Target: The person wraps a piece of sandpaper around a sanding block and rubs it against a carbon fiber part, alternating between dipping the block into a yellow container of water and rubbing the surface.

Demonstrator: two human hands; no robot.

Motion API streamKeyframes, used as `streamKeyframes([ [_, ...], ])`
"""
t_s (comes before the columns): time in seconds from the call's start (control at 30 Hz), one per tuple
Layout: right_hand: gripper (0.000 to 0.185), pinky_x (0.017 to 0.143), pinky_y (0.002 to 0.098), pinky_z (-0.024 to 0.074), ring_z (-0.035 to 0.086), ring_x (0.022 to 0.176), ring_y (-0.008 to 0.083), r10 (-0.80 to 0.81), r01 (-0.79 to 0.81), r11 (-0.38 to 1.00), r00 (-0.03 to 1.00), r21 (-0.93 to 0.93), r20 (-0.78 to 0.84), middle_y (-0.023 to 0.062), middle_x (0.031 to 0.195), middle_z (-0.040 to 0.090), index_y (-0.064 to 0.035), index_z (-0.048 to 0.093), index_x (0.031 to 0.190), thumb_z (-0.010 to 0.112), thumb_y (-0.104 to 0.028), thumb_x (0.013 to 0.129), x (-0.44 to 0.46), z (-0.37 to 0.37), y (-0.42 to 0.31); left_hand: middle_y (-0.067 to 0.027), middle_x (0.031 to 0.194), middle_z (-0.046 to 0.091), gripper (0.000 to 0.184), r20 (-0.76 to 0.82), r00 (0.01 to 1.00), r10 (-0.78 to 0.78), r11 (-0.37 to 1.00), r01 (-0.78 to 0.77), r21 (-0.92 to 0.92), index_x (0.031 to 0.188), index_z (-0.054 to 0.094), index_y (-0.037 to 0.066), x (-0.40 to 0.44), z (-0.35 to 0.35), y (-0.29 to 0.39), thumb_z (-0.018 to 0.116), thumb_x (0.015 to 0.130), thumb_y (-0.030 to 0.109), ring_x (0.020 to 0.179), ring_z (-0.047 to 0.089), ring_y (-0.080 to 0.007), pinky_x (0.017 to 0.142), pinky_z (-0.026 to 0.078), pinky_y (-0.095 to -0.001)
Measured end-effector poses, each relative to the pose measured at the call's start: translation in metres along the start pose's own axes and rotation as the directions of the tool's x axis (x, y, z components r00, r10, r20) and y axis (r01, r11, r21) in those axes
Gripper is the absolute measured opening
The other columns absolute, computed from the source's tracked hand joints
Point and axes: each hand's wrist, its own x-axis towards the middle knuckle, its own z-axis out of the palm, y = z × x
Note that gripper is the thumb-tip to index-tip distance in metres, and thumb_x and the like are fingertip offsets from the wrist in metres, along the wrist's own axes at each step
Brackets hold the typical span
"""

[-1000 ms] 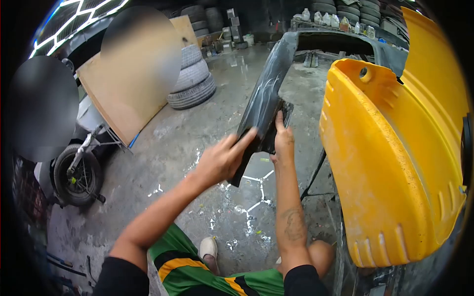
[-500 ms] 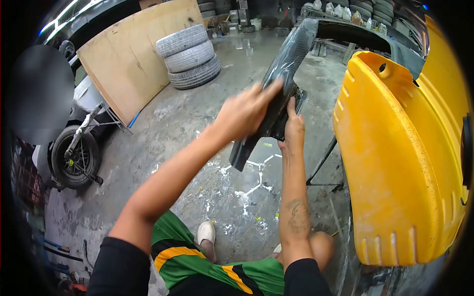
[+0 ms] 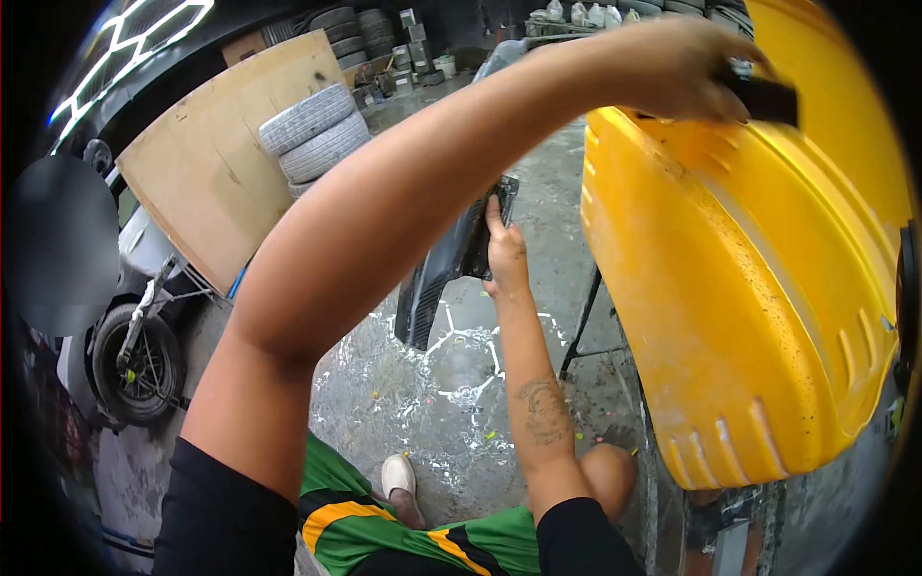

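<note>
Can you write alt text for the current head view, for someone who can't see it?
A person's left arm crosses to the right, the left hand holding a dark object by the upper end of a large yellow part, while the right hand grips a dark panel. Stacked tires and a wooden board stand behind.

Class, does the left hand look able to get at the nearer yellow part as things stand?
Probably yes: the left hand is stretched across to the upper end of the nearer yellow part, with nothing visible blocking it, though the dark object it holds might touch first.
</note>
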Motion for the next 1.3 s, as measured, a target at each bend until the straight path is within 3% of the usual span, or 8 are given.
streamKeyframes([
  [0.2, 0.068, 0.110, 0.0405, 0.0421, 0.052, 0.130, 0.0227, -0.161, 0.106, 0.940, 0.976, 0.323, 0.148, 0.0145, 0.140, 0.059, 0.0070, 0.053, 0.141, 0.062, -0.049, 0.104, 0.007, -0.005, 0.025, -0.0138, 0.127, 0.073, 0.063, 0.790, 0.614, 0.014, 0.917, -0.323, 0.235, 0.146, 0.062, 0.020, 0.109, 0.121, -0.015, 0.074, 0.088, 0.040, 0.117, 0.067, -0.0335, 0.101, 0.052, -0.0441],
  [0.33, 0.067, 0.115, 0.0403, 0.0371, 0.049, 0.136, 0.0236, -0.211, 0.173, 0.955, 0.967, 0.241, 0.142, 0.0138, 0.144, 0.058, 0.0032, 0.052, 0.146, 0.060, -0.049, 0.105, 0.028, -0.009, 0.051, -0.0149, 0.129, 0.072, 0.060, 0.876, 0.479, -0.059, 0.845, -0.442, 0.299, 0.146, 0.061, 0.019, 0.095, 0.137, -0.015, 0.074, 0.090, 0.037, 0.117, 0.067, -0.0339, 0.102, 0.052, -0.0444],
  [0.43, 0.095, 0.116, 0.0416, 0.0354, 0.049, 0.135, 0.0285, -0.100, 0.097, 0.986, 0.995, 0.139, 0.013, 0.0221, 0.143, 0.057, 0.0122, 0.051, 0.141, 0.062, -0.070, 0.096, 0.006, 0.006, 0.014, -0.0157, 0.130, 0.071, 0.059, 0.820, 0.564, -0.093, 0.797, -0.451, 0.401, 0.146, 0.061, 0.018, 0.081, 0.113, -0.010, 0.074, 0.091, 0.034, 0.117, 0.067, -0.0342, 0.102, 0.052, -0.0447],
  [0.57, 0.074, 0.103, 0.0423, 0.0511, 0.064, 0.117, 0.0262, -0.012, 0.010, 0.997, 1.000, 0.070, 0.017, 0.0161, 0.128, 0.066, 0.0055, 0.055, 0.138, 0.065, -0.057, 0.101, -0.009, -0.001, -0.004, -0.0166, 0.131, 0.070, 0.057, 0.685, 0.723, -0.095, 0.760, -0.391, 0.519, 0.146, 0.061, 0.017, 0.059, 0.053, -0.007, 0.074, 0.093, 0.031, 0.117, 0.067, -0.0345, 0.102, 0.053, -0.0449],
  [0.67, 0.077, 0.100, 0.0446, 0.0524, 0.065, 0.114, 0.0276, 0.013, -0.016, 0.997, 0.999, 0.079, 0.037, 0.0158, 0.124, 0.067, 0.0057, 0.055, 0.137, 0.066, -0.060, 0.099, -0.009, -0.003, -0.005, -0.0199, 0.126, 0.072, 0.055, 0.248, 0.961, -0.125, 0.882, -0.006, 0.471, 0.148, 0.049, 0.007, -0.005, -0.040, -0.003, 0.067, 0.096, 0.010, 0.106, 0.071, -0.0379, 0.094, 0.055, -0.0430],
  [0.83, 0.072, 0.094, 0.0465, 0.0558, 0.068, 0.107, 0.0273, -0.005, 0.005, 0.995, 1.000, 0.097, 0.005, 0.0153, 0.119, 0.069, 0.0037, 0.060, 0.131, 0.065, -0.060, 0.099, -0.014, 0.000, -0.008, -0.0143, 0.139, 0.066, 0.065, -0.021, 0.928, -0.373, 0.581, 0.251, 0.774, 0.160, 0.042, 0.024, -0.146, -0.053, -0.073, 0.065, 0.100, 0.013, 0.119, 0.068, -0.0324, 0.096, 0.059, -0.0459],
  [0.93, 0.069, 0.085, 0.0432, 0.0599, 0.073, 0.097, 0.0269, -0.013, 0.011, 0.995, 1.000, 0.096, 0.016, 0.0180, 0.114, 0.071, 0.0069, 0.062, 0.124, 0.068, -0.057, 0.098, -0.002, -0.003, -0.001, -0.0150, 0.122, 0.066, 0.068, -0.010, 0.842, -0.540, 0.529, 0.348, 0.774, 0.162, 0.037, 0.016, -0.193, -0.019, -0.080, 0.064, 0.100, 0.012, 0.100, 0.071, -0.0328, 0.084, 0.062, -0.0445],
  [1.3, 0.053, 0.077, 0.0376, 0.0616, 0.073, 0.089, 0.0238, -0.127, 0.079, 0.922, 0.986, 0.378, 0.104, 0.0146, 0.108, 0.073, 0.0045, 0.067, 0.121, 0.062, -0.046, 0.105, -0.015, 0.007, 0.001, -0.0140, 0.098, 0.056, 0.069, -0.260, 0.917, -0.303, 0.619, 0.397, 0.678, 0.160, 0.040, 0.011, -0.265, 0.045, -0.062, 0.063, 0.096, 0.007, 0.085, 0.063, -0.0310, 0.070, 0.054, -0.0416],
])
